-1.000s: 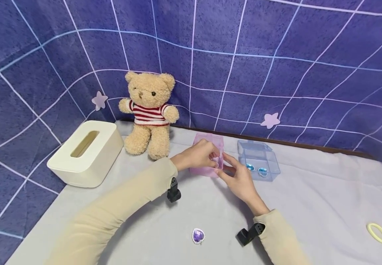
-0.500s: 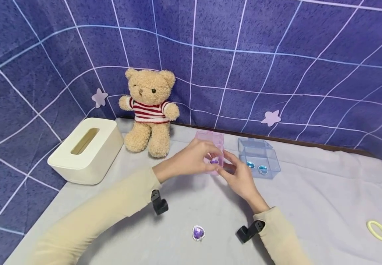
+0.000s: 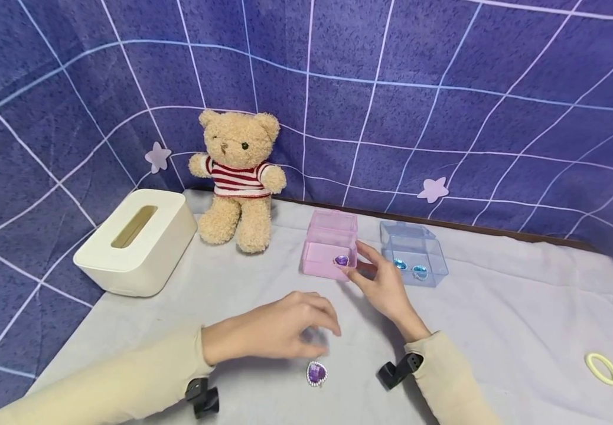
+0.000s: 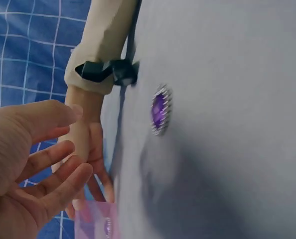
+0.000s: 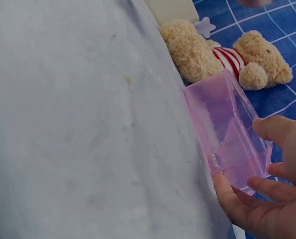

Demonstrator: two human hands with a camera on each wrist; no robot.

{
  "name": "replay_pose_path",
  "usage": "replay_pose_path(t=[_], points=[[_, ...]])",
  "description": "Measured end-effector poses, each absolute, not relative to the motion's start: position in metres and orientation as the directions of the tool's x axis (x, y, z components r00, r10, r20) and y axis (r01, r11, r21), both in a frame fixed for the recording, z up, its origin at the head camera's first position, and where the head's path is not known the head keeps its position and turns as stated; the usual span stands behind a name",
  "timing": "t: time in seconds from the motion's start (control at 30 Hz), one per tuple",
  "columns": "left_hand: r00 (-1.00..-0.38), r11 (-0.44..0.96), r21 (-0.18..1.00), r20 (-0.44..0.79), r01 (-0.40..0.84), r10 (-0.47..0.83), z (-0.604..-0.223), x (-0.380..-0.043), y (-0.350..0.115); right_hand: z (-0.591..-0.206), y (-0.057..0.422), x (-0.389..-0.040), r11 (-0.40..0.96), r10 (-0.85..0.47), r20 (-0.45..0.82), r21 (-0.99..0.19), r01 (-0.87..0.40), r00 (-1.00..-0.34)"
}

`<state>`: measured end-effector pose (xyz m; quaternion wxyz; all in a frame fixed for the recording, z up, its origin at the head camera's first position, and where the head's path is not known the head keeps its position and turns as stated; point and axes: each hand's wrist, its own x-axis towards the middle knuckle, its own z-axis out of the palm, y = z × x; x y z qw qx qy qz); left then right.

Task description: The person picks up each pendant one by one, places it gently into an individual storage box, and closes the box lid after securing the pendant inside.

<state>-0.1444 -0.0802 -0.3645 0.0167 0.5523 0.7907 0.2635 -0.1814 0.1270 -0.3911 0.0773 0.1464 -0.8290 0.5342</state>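
Note:
A purple heart-shaped gem (image 3: 316,373) with a beaded silver rim lies on the white cloth. My left hand (image 3: 280,326) hovers just beyond it, fingers loosely bent and holding nothing; the left wrist view shows the same gem (image 4: 160,110) apart from the fingertips. Farther back, a see-through pink box (image 3: 314,268) stands with its lid up. Inside, at its right front corner, sits another purple gem (image 3: 341,260). My right hand (image 3: 383,289) holds the box's right side between thumb and fingers; the right wrist view shows the fingers around the pink box (image 5: 222,129).
To the right of the pink box, a see-through blue box (image 3: 439,265) stands lid up with two blue gems (image 3: 420,271) inside. A teddy bear (image 3: 240,171) and a cream tissue box (image 3: 136,242) are at the back left. A yellow ring (image 3: 601,369) lies far right.
My left hand has let go of a purple gem inside the pink box and moved back toward the front, over the cloth. The right hand has stayed at the box.

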Motion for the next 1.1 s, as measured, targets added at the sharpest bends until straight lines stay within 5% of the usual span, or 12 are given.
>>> replay_pose_path(t=[0.47,1.1], points=[[-0.365,0.264,0.384,0.218,0.885,0.905,-0.412,-0.115,-0.093,-0.392,0.126,-0.181,0.402,-0.154,0.279,-0.859,-0.318,-0.948],[-0.357,0.262,0.362,0.226,0.894,0.906,-0.401,-0.125,-0.088,-0.393,0.128,-0.182,0.39,-0.162,0.285,-0.861,-0.327,-0.945]])
